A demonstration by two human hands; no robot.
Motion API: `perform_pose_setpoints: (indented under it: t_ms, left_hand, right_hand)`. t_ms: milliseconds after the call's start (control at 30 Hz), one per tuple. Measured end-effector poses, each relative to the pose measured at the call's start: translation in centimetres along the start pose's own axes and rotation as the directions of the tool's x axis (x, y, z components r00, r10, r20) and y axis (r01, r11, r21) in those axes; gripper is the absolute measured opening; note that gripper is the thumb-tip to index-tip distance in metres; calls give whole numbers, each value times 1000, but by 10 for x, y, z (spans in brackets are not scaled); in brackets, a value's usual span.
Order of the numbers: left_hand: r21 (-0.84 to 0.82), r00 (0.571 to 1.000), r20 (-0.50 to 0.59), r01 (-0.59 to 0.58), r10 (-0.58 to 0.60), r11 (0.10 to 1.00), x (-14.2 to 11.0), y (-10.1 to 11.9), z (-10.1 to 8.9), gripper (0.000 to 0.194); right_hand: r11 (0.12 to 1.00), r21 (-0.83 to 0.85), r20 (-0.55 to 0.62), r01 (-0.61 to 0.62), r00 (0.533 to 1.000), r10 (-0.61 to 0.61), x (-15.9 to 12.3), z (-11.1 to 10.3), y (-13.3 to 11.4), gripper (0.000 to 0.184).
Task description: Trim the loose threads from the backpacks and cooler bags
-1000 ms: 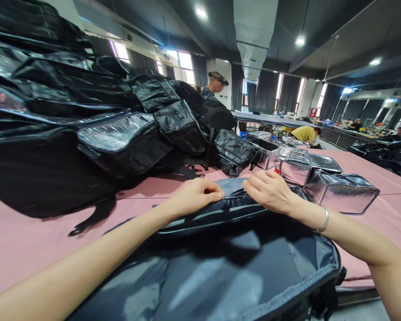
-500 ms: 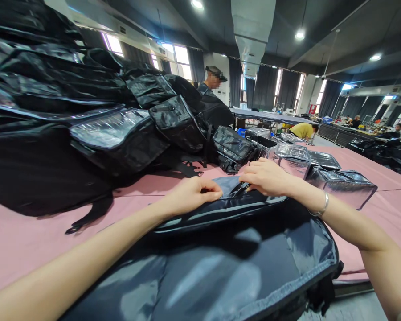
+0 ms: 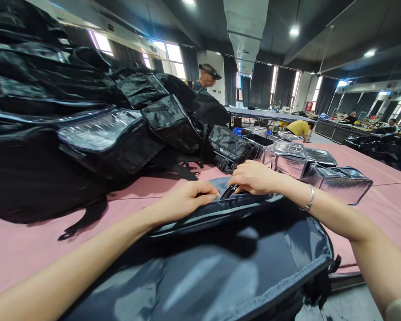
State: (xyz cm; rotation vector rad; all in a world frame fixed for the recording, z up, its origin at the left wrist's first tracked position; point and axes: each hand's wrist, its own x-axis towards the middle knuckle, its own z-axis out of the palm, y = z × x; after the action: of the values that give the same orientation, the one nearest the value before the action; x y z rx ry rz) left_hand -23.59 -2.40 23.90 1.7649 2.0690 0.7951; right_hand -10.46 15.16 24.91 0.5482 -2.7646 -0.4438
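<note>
A dark grey backpack [image 3: 207, 267] lies opened up in front of me, its smooth lining showing. My left hand [image 3: 189, 200] is closed in a pinch at the far edge of the bag, by a seam with light piping. Whether fabric or a thread is between its fingertips is too small to make out. Black thread snips [image 3: 227, 192] are gripped in my right hand [image 3: 254, 176]. Their blades point down and left at the same edge, close to the left fingertips. A bracelet circles the right wrist.
A big heap of black bags [image 3: 127, 133] rises on the left of the pink-covered table [image 3: 384, 214]. Silver-lined boxy cases [image 3: 341, 183] stand at the right. A co-worker in a cap [image 3: 205, 78] is behind the heap; another, in yellow [image 3: 299, 128], bends over farther back.
My right hand with the snips has shifted slightly left, nearer the left fingertips. The left hand keeps its place at the seam. The whole view has drifted a little.
</note>
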Motion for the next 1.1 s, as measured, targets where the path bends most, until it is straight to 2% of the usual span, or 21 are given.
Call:
perform_pose_setpoints:
  t_ms: [100, 167, 233, 300, 433, 533, 633, 700, 867, 1100]
  left_hand:
    - [59, 999, -34, -35, 37, 998, -1, -4, 3, 33]
    - [151, 986, -133, -80, 100, 985, -2, -7, 6, 32]
    - [292, 944, -248, -140, 216, 946, -5, -9, 10, 30]
    - [438, 888, -303, -193, 346, 878, -7, -9, 15, 29]
    - [644, 814, -264, -251, 517, 723, -10, -5, 32, 32]
    - [769, 765, -254, -211, 592, 603, -8, -1, 44, 29]
    - [844, 746, -232, -165, 625, 510, -3, -1, 51, 27]
    - [846, 741, -238, -159, 628, 509, 0, -1, 52, 27]
    - [767, 734, -265, -233, 626, 598, 1, -1, 51, 26]
    - [573, 794, -321, -271, 516, 774, -3, 2, 46, 27]
  right_hand:
    - [1000, 18, -5, -25, 1000, 25, -1, 0, 1, 19]
    - [998, 11, -8, -70, 998, 70, -6, -1, 3, 17]
    - [992, -7, -31, -125, 992, 125, -15, -4, 5, 18]
    - [986, -30, -62, -165, 985, 163, -27, -8, 6, 22]
    - [981, -117, -75, -157, 986, 149, -46, -15, 5, 20]
    - [972, -197, -58, -126, 991, 117, -50, -16, -1, 17]
    - [958, -255, -78, -131, 990, 114, -48, -14, -7, 17]
    - [949, -281, -100, -142, 988, 118, -46, -13, -10, 18]
    - [946, -296, -113, -133, 988, 103, -40, -10, -15, 21]
    - [955, -256, -61, -149, 989, 138, -37, -14, -16, 21]
